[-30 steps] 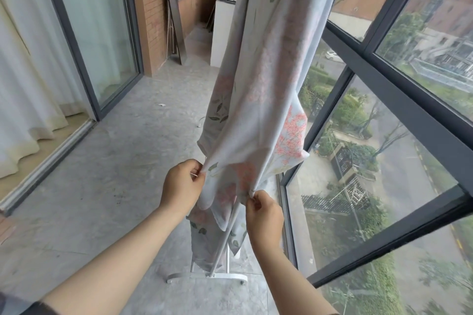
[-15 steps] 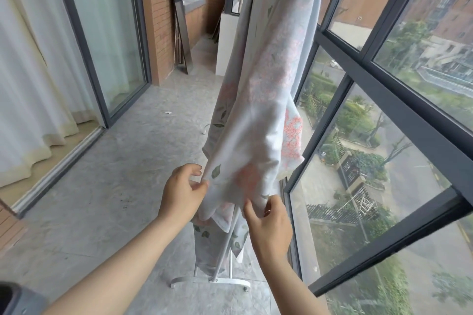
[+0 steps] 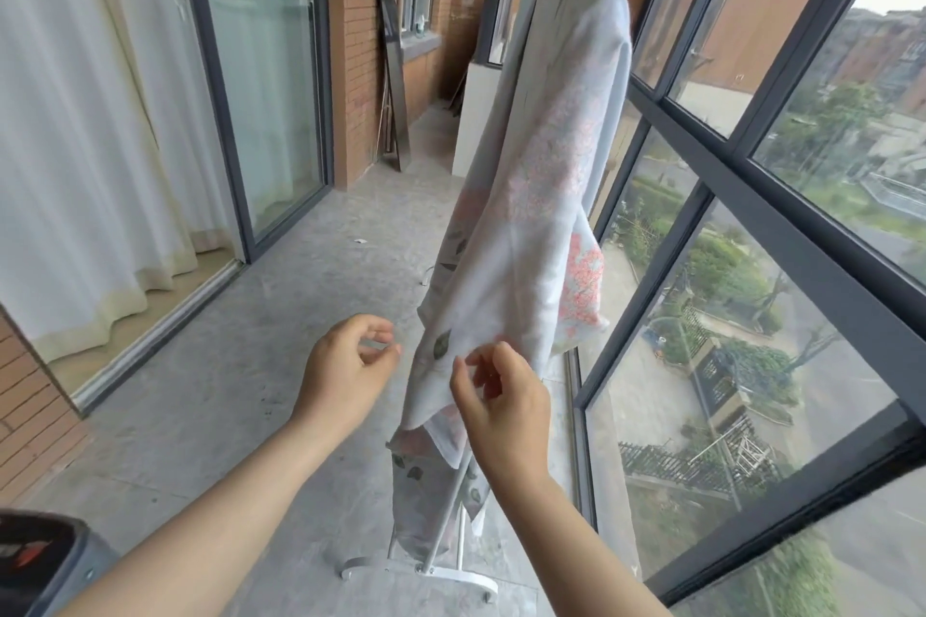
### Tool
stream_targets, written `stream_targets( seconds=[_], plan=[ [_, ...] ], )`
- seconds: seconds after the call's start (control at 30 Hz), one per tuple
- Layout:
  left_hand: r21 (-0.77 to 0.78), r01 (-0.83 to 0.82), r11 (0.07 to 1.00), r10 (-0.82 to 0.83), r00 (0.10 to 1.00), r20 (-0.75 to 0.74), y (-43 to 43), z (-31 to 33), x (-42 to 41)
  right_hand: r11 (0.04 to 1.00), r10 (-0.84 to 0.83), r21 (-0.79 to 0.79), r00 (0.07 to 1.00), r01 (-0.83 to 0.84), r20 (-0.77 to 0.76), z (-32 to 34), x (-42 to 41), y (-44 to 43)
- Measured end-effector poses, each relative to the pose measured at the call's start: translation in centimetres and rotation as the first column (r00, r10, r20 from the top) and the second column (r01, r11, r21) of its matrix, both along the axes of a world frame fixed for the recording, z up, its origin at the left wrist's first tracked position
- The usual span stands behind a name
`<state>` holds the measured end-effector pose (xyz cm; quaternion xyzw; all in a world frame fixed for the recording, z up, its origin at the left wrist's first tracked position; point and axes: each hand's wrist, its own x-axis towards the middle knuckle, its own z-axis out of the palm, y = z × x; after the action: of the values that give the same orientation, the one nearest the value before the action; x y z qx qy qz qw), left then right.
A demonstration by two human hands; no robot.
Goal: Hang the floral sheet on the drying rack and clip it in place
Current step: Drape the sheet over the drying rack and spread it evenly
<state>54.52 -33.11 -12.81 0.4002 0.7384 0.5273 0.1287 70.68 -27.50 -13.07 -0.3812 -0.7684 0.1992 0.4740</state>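
Note:
The floral sheet (image 3: 546,195), pale with pink flowers and green leaves, hangs draped over the top of the drying rack and falls almost to the floor. Of the rack only the white foot (image 3: 426,574) and thin uprights show below the cloth. My left hand (image 3: 345,366) hovers just left of the sheet's lower edge, fingers loosely curled and holding nothing. My right hand (image 3: 501,396) is in front of the lower hem, fingers apart, fingertips close to the cloth but not gripping it. No clip is visible.
Dark-framed windows (image 3: 751,195) run along the right, close behind the rack. A glass sliding door with white curtains (image 3: 100,140) lines the left. A brick wall and a leaning dark panel (image 3: 393,65) stand at the far end. A dark object (image 3: 35,561) sits bottom left.
Both hands have let go of the sheet's lower edge and drawn back slightly. The view has tilted up, showing the top of the rack.

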Motion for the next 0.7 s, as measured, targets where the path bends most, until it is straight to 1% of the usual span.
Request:
stream_targets(
  seconds=[0.2,0.33,0.5,0.6,0.7],
  plan=[
    [0.058,-0.008,0.998,0.01,1.0,-0.022,1.3,2.6,-5.1,0.995,0.08,0.061,0.991,-0.073,-0.111,3.1,-5.3,1.6],
    [0.074,0.019,0.997,-0.016,0.999,-0.04,3.3,4.3,-10.0,0.994,0.075,0.085,0.987,-0.063,-0.144,5.2,-10.1,3.8],
    [0.111,0.09,0.99,-0.082,0.994,-0.07,7.7,7.5,-15.6,0.995,0.027,0.097,0.975,-0.005,-0.222,9.0,-15.8,7.2],
    [0.144,0.168,0.975,-0.161,0.985,-0.056,10.7,9.2,-17.6,0.989,-0.02,0.134,0.963,0.057,-0.268,11.3,-17.7,9.3],
    [0.166,0.233,0.958,-0.227,0.973,-0.051,13.7,10.4,-18.5,0.988,-0.071,0.11,0.948,0.11,-0.311,12.7,-18.9,11.5]
  ],
)
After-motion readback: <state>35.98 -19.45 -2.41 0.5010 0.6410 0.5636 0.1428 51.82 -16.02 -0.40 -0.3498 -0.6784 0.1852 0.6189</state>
